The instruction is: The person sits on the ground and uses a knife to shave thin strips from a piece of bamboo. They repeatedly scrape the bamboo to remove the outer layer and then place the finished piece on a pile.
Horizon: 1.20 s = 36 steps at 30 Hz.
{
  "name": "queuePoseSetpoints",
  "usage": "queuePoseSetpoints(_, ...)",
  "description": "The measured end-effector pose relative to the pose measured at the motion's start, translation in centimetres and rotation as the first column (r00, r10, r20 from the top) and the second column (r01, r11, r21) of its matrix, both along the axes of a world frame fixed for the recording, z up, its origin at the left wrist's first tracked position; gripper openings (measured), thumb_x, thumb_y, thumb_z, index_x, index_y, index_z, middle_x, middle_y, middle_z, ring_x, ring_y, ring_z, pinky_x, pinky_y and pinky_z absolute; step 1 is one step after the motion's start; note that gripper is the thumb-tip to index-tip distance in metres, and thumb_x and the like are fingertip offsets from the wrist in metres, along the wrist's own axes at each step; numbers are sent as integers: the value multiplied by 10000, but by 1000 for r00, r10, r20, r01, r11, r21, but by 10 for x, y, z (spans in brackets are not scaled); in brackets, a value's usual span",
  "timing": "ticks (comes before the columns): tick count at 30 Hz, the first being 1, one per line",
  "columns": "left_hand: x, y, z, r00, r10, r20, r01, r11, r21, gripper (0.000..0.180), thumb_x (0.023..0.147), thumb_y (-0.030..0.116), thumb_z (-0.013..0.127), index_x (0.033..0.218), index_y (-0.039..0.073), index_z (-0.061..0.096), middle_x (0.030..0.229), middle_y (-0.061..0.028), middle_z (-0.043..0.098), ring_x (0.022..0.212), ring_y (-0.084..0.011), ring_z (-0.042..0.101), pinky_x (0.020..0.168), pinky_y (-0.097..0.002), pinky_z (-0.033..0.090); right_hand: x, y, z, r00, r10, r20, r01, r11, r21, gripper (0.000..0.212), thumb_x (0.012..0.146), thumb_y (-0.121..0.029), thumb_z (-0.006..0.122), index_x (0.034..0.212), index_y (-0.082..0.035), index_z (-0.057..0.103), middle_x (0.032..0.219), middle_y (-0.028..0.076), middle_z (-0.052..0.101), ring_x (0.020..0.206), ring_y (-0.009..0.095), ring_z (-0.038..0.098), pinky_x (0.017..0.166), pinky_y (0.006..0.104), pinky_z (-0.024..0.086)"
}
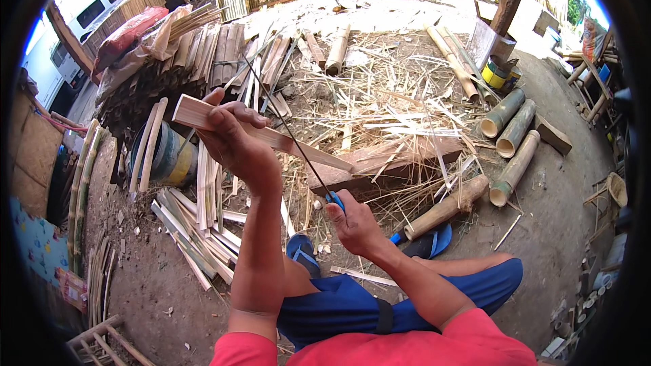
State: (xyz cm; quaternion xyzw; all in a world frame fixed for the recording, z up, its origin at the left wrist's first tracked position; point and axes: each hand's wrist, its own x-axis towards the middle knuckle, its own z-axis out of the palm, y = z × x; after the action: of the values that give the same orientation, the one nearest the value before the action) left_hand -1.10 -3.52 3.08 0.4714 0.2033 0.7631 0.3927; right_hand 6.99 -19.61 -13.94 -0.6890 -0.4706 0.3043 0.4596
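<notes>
My left hand [239,146] is closed around a flat, pale bamboo slat [298,147], the fingers curled over its upper end. The slat slopes down to the right, and its lower end meets the edge of a thick wooden block [386,171]. In my right hand [356,226] is the blue handle of a long knife [298,142]. Its thin dark blade, seen nearly edge-on, points up and left and crosses the slat in the picture; I cannot tell whether they touch. Bamboo shavings [407,118] lie on and behind the block.
Split bamboo pieces [196,234] lie on the ground at left, by a bucket [176,156]. A tall stack of slats [183,54] stands behind. Several cut bamboo tubes [517,129] lie at right. Near my foot, a log [447,207] lies beside another blue handle [396,238].
</notes>
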Motion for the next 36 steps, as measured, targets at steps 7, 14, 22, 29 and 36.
queuePoseSetpoints(7, -12, 10, -9, 994, -87, 69, 84, 995, 52, 414, 1058, 449, 456, 1175, 52, 445, 768, -2, 441, 585, -68, 398, 559, -237, 391, -10, 10, -65, 987, -116, 113, 110, 992, 57, 363, 1011, -422, 511, 951, -64, 503, 699, 259, 615, 740, 522, 608, 623, 576, 459)
queuePoseSetpoints(14, -33, 22, -12, 925, -356, 131, 351, 935, 58, 642, 1013, 636, 365, 1291, 62, 443, 944, -32, 508, 797, -126, 480, 776, -299, 426, 51, -48, -148, 941, -215, 262, 318, 828, -461, 545, 1016, -503, 417, 918, -4, 612, 907, 298, 658, 936, 477, 637, 804, 543, 480)
queuePoseSetpoints(22, -24, 27, -16, 841, -536, -69, 536, 810, 238, 350, 1000, 423, 590, 1041, 90, 489, 729, 3, 479, 679, -107, 467, 684, -298, 445, 8, -19, 23, 999, 50, -16, -49, 995, 82, 419, 1040, -428, 489, 919, -27, 504, 641, 174, 536, 612, 351, 550, 559, 429, 427)
queuePoseSetpoints(29, -19, 22, -20, 849, -523, -76, 524, 817, 242, 352, 995, 417, 600, 971, 88, 480, 736, -1, 462, 671, -102, 459, 647, -268, 399, 1, 10, -24, 991, -102, 88, 89, 986, 140, 300, 1023, -350, 532, 950, -61, 507, 664, 240, 583, 690, 504, 589, 567, 551, 427)
queuePoseSetpoints(36, -46, 35, -17, 875, -483, 1, 472, 856, 209, 436, 1008, 427, 572, 1165, 22, 538, 724, 17, 518, 664, -72, 482, 656, -251, 414, 44, -71, -143, 959, -200, 203, 283, 758, -588, 587, 987, -551, 426, 1053, -14, 654, 1065, 320, 659, 1071, 483, 612, 917, 545, 473)
